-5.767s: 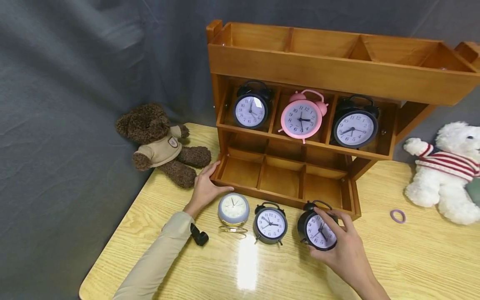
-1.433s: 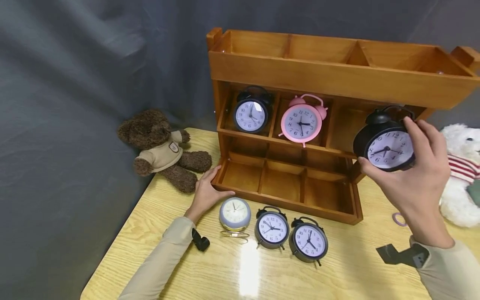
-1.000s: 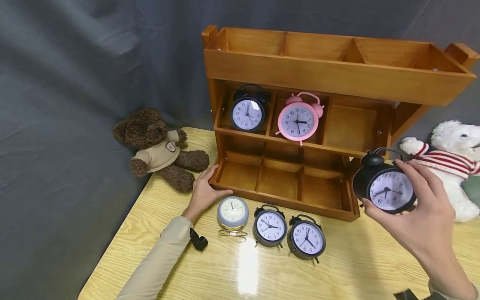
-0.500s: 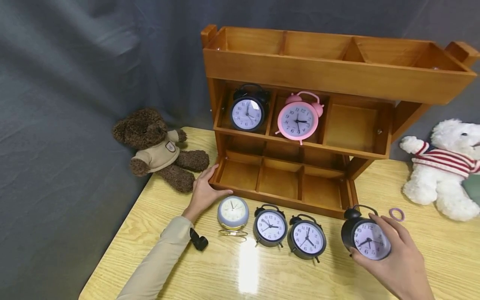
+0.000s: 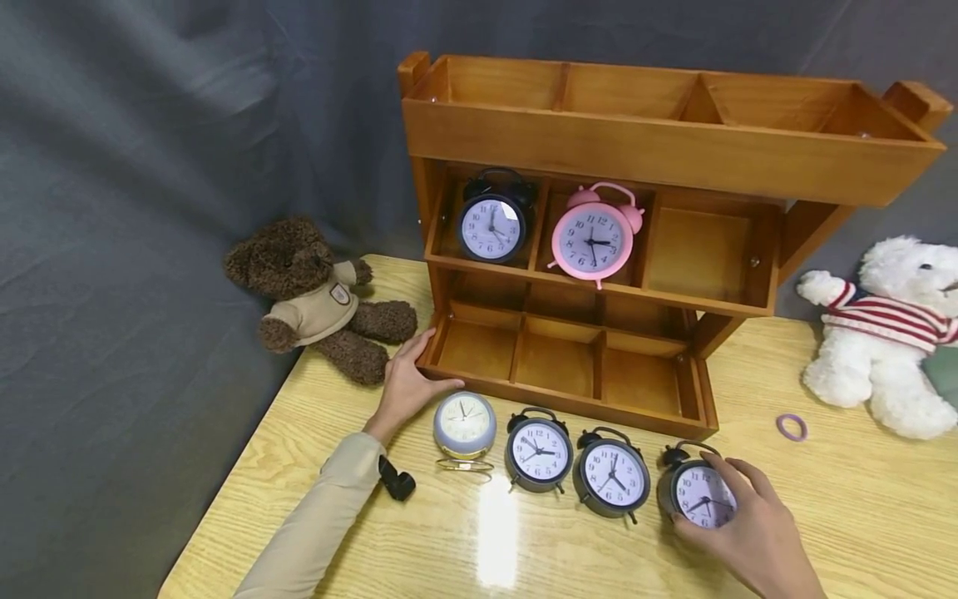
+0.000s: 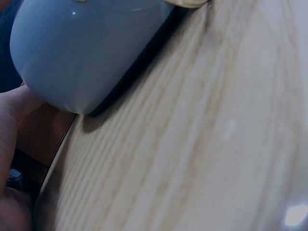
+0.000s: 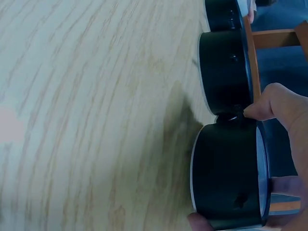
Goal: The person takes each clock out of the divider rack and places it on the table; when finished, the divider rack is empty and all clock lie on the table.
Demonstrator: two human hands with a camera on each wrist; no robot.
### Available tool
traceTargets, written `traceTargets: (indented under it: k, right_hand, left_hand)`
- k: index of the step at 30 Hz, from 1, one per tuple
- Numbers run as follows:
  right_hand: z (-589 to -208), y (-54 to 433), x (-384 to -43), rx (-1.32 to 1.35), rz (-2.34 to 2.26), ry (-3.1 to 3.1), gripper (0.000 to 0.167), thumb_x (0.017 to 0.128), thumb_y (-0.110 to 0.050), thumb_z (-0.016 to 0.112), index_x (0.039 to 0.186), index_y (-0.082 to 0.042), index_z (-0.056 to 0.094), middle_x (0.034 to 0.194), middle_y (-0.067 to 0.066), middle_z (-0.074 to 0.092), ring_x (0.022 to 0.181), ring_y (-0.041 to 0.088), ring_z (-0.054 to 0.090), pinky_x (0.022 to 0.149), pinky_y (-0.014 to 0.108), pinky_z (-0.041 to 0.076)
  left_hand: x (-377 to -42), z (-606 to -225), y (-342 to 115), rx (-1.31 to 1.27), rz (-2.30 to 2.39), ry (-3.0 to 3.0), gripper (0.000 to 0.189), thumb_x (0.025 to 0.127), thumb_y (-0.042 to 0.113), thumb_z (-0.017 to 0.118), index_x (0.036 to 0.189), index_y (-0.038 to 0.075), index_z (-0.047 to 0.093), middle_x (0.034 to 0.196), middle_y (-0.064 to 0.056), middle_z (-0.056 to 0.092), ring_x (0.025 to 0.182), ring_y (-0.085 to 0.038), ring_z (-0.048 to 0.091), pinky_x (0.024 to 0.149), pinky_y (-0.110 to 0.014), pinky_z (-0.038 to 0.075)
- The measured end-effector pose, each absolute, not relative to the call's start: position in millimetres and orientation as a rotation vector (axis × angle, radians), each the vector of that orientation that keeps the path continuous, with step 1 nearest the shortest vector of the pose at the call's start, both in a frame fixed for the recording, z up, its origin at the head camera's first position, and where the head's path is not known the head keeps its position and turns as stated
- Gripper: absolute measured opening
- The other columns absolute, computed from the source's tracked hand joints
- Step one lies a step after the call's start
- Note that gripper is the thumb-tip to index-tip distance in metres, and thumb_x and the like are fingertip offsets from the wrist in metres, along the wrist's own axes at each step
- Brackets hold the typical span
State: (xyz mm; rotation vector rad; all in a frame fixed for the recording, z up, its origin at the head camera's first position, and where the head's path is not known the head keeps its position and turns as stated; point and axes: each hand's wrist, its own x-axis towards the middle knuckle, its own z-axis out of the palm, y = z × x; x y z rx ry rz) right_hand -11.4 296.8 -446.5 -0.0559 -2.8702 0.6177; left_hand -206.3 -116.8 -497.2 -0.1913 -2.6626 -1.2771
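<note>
In the head view my right hand [image 5: 748,528] grips a black twin-bell alarm clock [image 5: 703,492] by its sides, low at the right end of a row of clocks. Seen from the right wrist, the clock's dark body [image 7: 226,173] lies between thumb and fingers. To its left stand a black alarm clock [image 5: 614,476], a dark grey alarm clock [image 5: 539,451] and a round blue-grey clock [image 5: 464,423] with a gold stand. My left hand [image 5: 407,387] rests spread against the front left corner of the wooden shelf [image 5: 561,399], beside the blue-grey clock.
Black [image 5: 491,227] and pink [image 5: 592,240] alarm clocks occupy the middle tier's left and centre compartments. A brown teddy bear [image 5: 310,304] sits left. To the right are a white teddy bear [image 5: 879,349] and a purple ring [image 5: 792,428]. The table edge runs along the left.
The right hand set one black clock into the row, then took another from the middle tier's right compartment and brought it down to the row's right end. The left hand has stayed.
</note>
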Motion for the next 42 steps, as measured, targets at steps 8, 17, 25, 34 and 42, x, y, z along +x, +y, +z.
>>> traceTargets:
  k: [8,17,25,34,42]
  right_hand:
    - [-453.0,301.0,-17.8,-0.031,0.575,-2.919,0.088,0.050,-0.034,0.091,0.124,0.000,0.058,0.111,0.031,0.057,0.085,0.048,0.062,0.060,0.048,0.048]
    - [-448.7,304.9,-21.5,-0.003,0.567,-3.024,0.092,0.058,-0.039,0.089,0.133,0.001,0.052,0.117,0.034,0.056,0.093,0.055,0.060,0.068,0.057,0.050]
    - [-418.3,319.2,-25.8,-0.002,0.618,-3.082,0.109,0.067,-0.043,0.086,0.152,-0.006,0.027,0.129,0.040,0.043,0.102,0.065,0.049,0.071,0.070,0.043]
    - [-348.0,296.0,-53.3,0.239,0.784,-2.624,0.121,0.048,-0.013,0.096,0.152,-0.019,0.033,0.143,0.028,0.039,0.113,0.028,0.054,0.063,0.003,0.045]
    - [-317.8,266.8,-84.1,0.502,0.994,-2.277,0.113,0.055,-0.037,0.094,0.148,-0.004,0.037,0.153,0.013,0.034,0.130,-0.001,0.041,0.085,0.001,0.042]
  left_hand:
    - [-205.3,-497.6,-116.9,-0.196,-1.294,-2.657,0.096,0.059,0.040,0.092,0.143,0.021,0.049,0.147,-0.009,0.048,0.137,-0.032,0.042,0.113,-0.058,0.021]
    - [-206.1,-501.2,-117.7,-0.193,-1.308,-2.644,0.097,0.059,0.041,0.092,0.143,0.022,0.049,0.148,-0.009,0.048,0.137,-0.033,0.042,0.112,-0.059,0.021]
    - [-206.1,-498.4,-116.7,-0.192,-1.318,-2.648,0.096,0.059,0.041,0.092,0.143,0.022,0.050,0.147,-0.008,0.048,0.138,-0.031,0.042,0.114,-0.058,0.022]
    - [-205.2,-496.8,-117.2,-0.176,-1.313,-2.663,0.096,0.060,0.038,0.092,0.144,0.022,0.048,0.148,-0.009,0.047,0.139,-0.032,0.040,0.114,-0.059,0.020]
    - [-204.1,-495.4,-115.7,-0.174,-1.313,-2.656,0.096,0.059,0.037,0.093,0.143,0.020,0.049,0.148,-0.010,0.048,0.138,-0.033,0.041,0.114,-0.059,0.022]
